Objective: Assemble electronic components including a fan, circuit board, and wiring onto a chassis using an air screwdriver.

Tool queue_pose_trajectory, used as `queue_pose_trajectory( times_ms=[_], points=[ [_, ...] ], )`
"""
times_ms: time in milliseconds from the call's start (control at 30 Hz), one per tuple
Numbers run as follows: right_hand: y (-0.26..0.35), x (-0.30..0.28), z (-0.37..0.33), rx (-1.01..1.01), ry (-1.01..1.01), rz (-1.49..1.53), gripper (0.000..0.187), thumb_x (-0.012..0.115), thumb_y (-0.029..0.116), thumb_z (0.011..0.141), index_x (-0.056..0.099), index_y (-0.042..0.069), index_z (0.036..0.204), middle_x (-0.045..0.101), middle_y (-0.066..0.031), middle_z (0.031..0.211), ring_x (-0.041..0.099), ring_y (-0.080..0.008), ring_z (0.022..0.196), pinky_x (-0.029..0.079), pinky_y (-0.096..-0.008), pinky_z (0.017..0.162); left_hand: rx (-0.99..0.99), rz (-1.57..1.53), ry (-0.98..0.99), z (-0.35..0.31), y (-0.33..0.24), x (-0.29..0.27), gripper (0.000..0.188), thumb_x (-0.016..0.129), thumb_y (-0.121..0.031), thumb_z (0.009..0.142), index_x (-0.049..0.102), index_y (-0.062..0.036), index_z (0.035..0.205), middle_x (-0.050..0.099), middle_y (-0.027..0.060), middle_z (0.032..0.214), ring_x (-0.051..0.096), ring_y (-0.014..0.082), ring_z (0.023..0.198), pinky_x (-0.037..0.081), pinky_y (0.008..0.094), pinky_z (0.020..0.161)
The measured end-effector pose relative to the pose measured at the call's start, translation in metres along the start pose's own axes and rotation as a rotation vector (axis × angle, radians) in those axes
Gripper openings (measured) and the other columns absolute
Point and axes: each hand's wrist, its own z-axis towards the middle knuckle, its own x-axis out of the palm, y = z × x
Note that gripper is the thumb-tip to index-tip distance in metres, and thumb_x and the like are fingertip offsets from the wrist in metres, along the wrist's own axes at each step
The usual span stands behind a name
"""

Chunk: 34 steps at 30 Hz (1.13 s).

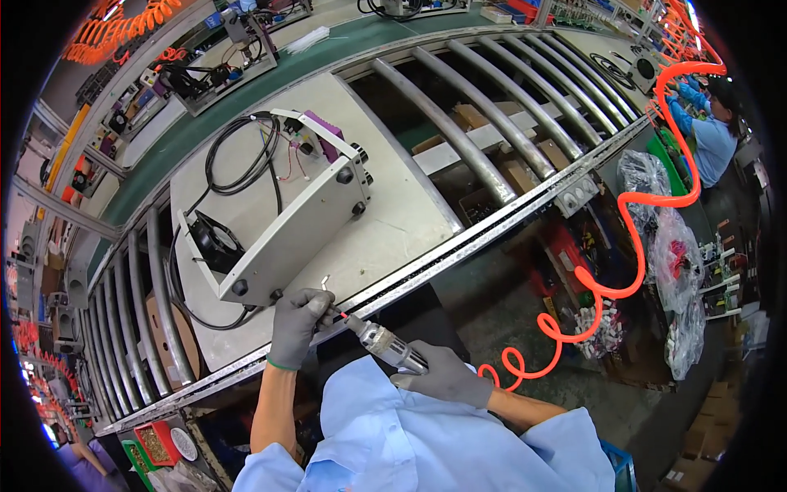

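My right hand (447,375), in a grey glove, is wrapped round a silver air screwdriver (387,343) whose bit points up and left toward my other hand. My left hand (295,330), also gloved in grey, has its fingers pinched together close to the bit's tip; what they hold is too small to make out. Just beyond those fingers a small pale bent piece (325,283) shows against the board. A light-grey metal chassis (299,234) lies on the board, carrying a black fan (215,243), a purple part (322,135) and a coiled black cable (211,160).
A pale board (402,205) carries the chassis on a roller conveyor (451,127). An orange coiled hose (602,291) hangs at the right. Red and green bins (158,443) of small parts stand at lower left. Another person (711,139) works at far right, beside plastic-wrapped goods (679,287).
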Motion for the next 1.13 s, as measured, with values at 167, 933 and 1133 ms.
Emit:
queue_pose_trajectory(
  times_ms=[167, 933, 1133],
  points=[
    [-0.003, -0.009, -0.003, 0.111, 0.143, 0.068, 0.049, 0.079, 0.039, 0.08, 0.064, 0.002, 0.108, 0.067, -0.0124, 0.088, 0.065, -0.0204, 0.08, 0.051, -0.0373, 0.075, -0.029, 0.015, 0.113, -0.015, -0.001, -0.008, 0.021, 0.063, -0.015, 0.092, 0.068, 0.0044, 0.087, 0.062, 0.004, 0.073, 0.055, 0.0098, 0.062, 0.04, 0.0237, 0.056],
    [0.016, -0.005, 0.029, 0.191, -0.059, 0.229, 0.03, 0.077, 0.025, 0.084, 0.062, 0.003, 0.098, 0.055, 0.0001, 0.072, 0.05, -0.006, 0.057, 0.042, -0.0259, 0.051, 0.482, 1.404, -0.32, 0.045, 0.015, 0.013, 0.011, 0.062, -0.016, 0.091, 0.06, -0.0051, 0.088, 0.062, 0.014, 0.087, 0.064, 0.0349, 0.085, 0.051, 0.0474, 0.073],
    [0.032, -0.003, 0.05, 0.214, 0.131, 0.291, 0.037, 0.074, 0.029, 0.085, 0.059, 0.004, 0.108, 0.055, -0.0002, 0.07, 0.051, -0.007, 0.051, 0.041, -0.0241, 0.046, 0.53, 0.969, -0.235, -0.007, -0.006, -0.017, 0.031, 0.069, -0.017, 0.09, 0.062, -0.0076, 0.119, 0.066, 0.0222, 0.103, 0.068, 0.0327, 0.098, 0.052, 0.044, 0.088]
  ],
)
